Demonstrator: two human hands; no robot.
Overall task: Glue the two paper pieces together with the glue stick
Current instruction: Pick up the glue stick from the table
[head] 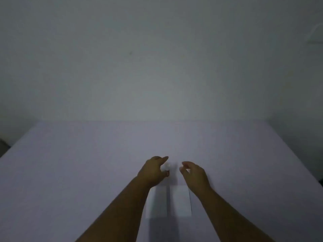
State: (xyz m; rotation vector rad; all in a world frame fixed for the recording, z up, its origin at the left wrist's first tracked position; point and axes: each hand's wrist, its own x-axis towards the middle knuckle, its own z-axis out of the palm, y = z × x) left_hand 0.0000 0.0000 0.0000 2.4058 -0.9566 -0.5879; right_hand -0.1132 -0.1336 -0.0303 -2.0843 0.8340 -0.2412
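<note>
Two white paper pieces lie side by side on the pale purple table, the left piece (157, 203) and the right piece (181, 200), with a narrow gap between them. Beyond them, my left hand (153, 170) curls around a small white glue stick (166, 167), thumb and fingers on either side of it. My right hand (194, 173) hovers just to its right, fingers bent and apart, holding nothing. The picture is dim and blurred, so the glue stick's cap is not clear.
The table (87, 172) meets a plain grey wall (157, 67) at its far edge. A dark object (2, 145) shows at the left edge, and a pale shape (316, 35) on the wall at the upper right.
</note>
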